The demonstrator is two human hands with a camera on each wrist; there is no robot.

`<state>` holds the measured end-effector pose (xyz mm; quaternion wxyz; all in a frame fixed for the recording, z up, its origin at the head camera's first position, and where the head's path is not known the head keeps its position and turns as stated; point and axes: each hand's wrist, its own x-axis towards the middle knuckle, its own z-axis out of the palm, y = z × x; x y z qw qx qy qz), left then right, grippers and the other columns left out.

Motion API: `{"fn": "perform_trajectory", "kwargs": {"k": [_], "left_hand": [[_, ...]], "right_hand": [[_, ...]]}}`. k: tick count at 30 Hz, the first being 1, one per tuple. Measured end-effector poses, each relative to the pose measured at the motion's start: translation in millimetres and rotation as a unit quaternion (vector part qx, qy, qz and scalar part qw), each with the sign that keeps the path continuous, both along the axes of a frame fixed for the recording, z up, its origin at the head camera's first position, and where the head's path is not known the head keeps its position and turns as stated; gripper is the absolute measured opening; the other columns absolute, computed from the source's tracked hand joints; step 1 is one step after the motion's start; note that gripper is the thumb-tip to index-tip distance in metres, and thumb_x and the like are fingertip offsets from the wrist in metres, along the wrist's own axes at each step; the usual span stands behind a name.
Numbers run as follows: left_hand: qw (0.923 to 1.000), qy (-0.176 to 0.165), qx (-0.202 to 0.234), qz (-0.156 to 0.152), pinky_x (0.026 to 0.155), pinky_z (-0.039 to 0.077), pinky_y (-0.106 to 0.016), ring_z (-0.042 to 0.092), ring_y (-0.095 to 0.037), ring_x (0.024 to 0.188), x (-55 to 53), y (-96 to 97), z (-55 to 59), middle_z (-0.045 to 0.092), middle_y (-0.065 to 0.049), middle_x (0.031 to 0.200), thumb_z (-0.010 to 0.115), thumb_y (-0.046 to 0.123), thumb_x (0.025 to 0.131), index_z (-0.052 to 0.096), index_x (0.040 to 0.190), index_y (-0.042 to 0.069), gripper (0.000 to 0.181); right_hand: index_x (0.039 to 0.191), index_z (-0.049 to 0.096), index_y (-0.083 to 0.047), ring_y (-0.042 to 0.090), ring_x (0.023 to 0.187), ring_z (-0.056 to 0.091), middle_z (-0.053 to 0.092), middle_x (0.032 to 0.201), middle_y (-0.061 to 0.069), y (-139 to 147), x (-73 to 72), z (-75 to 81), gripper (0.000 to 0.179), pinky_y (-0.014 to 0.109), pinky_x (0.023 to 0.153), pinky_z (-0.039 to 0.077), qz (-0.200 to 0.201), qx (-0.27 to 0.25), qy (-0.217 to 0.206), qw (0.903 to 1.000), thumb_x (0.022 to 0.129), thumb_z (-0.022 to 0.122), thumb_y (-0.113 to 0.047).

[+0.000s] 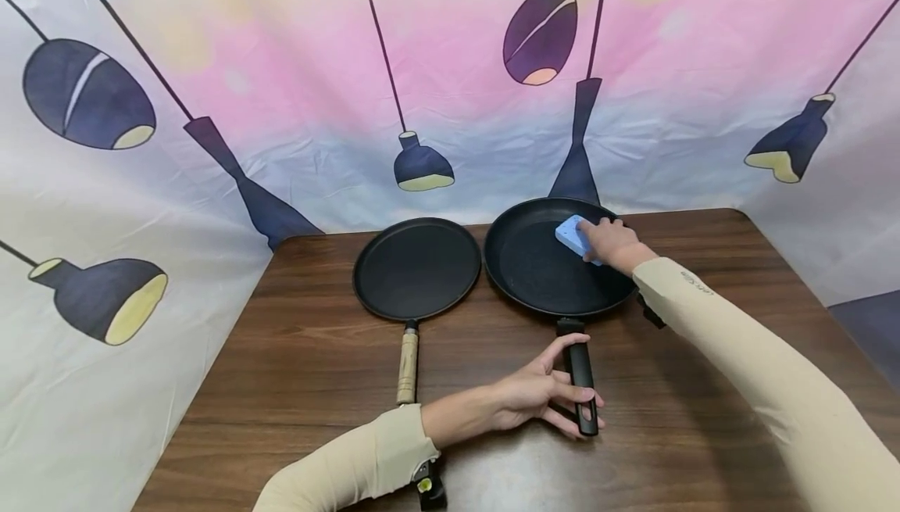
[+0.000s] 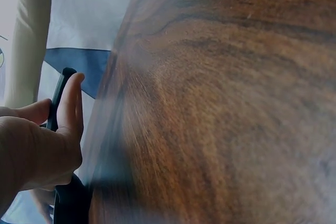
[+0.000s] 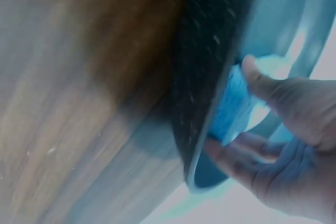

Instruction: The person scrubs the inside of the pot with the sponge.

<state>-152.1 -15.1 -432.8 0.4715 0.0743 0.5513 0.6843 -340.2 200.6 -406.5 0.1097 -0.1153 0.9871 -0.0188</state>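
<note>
A black frying pan [image 1: 527, 281] lies at the back right of the table in the head view. My left hand [image 1: 523, 399] holds its black handle [image 1: 580, 367] between thumb and fingers; the left wrist view shows the handle [image 2: 64, 82] pinched too. Inside the pan, my right hand [image 1: 612, 245] grips a light blue sponge [image 1: 571, 235] against the inner surface, toward the right side. In the right wrist view, thumb and fingers lie on either side of the sponge [image 3: 231, 103], close to the pan's wall [image 3: 210, 51].
A flat black griddle pan [image 1: 418, 270] with a wooden handle [image 1: 407, 367] lies left of the frying pan, their rims close together. Both rest on a brown wooden table [image 1: 302, 363]. Behind the table hangs a cloth backdrop [image 1: 295, 82] printed with lamps.
</note>
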Motion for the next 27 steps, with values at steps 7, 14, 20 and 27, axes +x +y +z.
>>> {"fn": "perform_trajectory", "kwargs": {"k": [7, 14, 20, 27], "left_hand": [[1.0, 0.002, 0.004, 0.006, 0.078, 0.064, -0.043, 0.067, -0.047, 0.116, -1.0, -4.4, -2.3, 0.073, -0.016, 0.117, 0.06, 0.004, 0.102, 0.029, 0.156, 0.043, 0.074], [1.0, 0.003, 0.008, 0.004, 0.072, 0.063, -0.036, 0.067, -0.046, 0.116, -0.8, -7.7, -4.1, 0.071, -0.02, 0.123, 0.059, 0.003, 0.102, 0.027, 0.156, 0.043, 0.074], [0.9999, 0.0, 0.01, -0.006, 0.075, 0.063, -0.038, 0.066, -0.048, 0.117, 0.3, -6.1, -3.0, 0.066, -0.026, 0.131, 0.059, 0.003, 0.103, 0.026, 0.156, 0.041, 0.073], [0.9999, 0.0, 0.012, 0.0, 0.078, 0.064, -0.043, 0.064, -0.051, 0.117, 1.7, -1.9, -3.3, 0.071, -0.022, 0.121, 0.059, 0.002, 0.102, 0.029, 0.156, 0.041, 0.072]], "right_hand": [[0.141, 0.045, 0.003, 0.042, 0.097, 0.067, 0.064, 0.113, 0.031, -21.5, 19.1, 2.5, 0.064, 0.052, 0.081, 0.059, 0.055, 0.033, 0.002, 0.9979, 0.096, 0.074, -0.031], [0.141, 0.047, -0.007, 0.038, 0.101, 0.067, 0.065, 0.115, 0.024, -66.4, 47.0, 5.1, 0.064, 0.049, 0.084, 0.059, 0.181, 0.014, 0.001, 0.9833, 0.093, 0.077, -0.037], [0.146, 0.047, -0.012, 0.041, 0.12, 0.061, 0.059, 0.132, 0.026, -84.6, 56.3, 4.6, 0.062, 0.048, 0.091, 0.06, 0.186, 0.036, 0.01, 0.9818, 0.095, 0.075, -0.031], [0.146, 0.047, -0.011, 0.042, 0.113, 0.062, 0.06, 0.126, 0.027, -54.2, 28.4, 3.1, 0.059, 0.05, 0.085, 0.059, 0.118, 0.01, 0.014, 0.9928, 0.096, 0.074, -0.027]]}}
